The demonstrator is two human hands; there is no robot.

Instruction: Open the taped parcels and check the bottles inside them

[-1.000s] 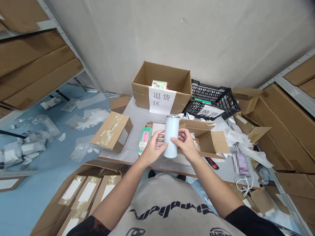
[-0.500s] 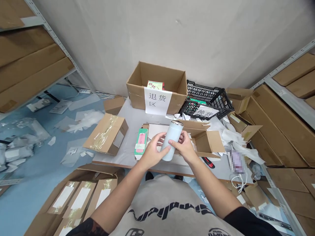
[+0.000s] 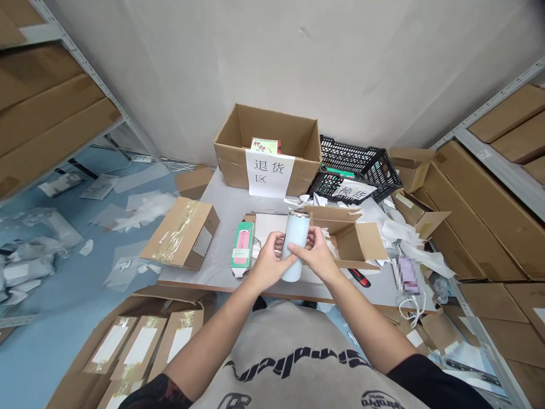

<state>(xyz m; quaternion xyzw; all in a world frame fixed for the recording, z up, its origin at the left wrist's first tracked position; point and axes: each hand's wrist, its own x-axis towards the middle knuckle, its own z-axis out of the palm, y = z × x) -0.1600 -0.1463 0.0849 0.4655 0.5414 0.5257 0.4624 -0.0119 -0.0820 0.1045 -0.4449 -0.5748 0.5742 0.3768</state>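
A pale blue tumbler [image 3: 295,241] with a metal rim is held nearly upright above the table's front edge. My left hand [image 3: 272,257] is closed round its left side, and my right hand [image 3: 315,250] grips it from the right, with the thumbs on the near face. Left of the hands lies a green and pink product box [image 3: 242,248], its bottom flap sticking out. To the right sits an open cardboard carton [image 3: 351,245], with a red and black box cutter [image 3: 360,278] in front of it.
Behind are a large labelled cardboard box [image 3: 230,170] and a black plastic crate [image 3: 361,165]. A taped carton [image 3: 181,233] sits at the table's left. A blurred-out phone [image 3: 407,274] with a white cable and crumpled paper [image 3: 398,233] lie right. Below left, a big box holds several small cartons [image 3: 140,343].
The tumbler has turned from a rightward tilt to nearly upright, both hands still on it. The whole view has shifted slightly.
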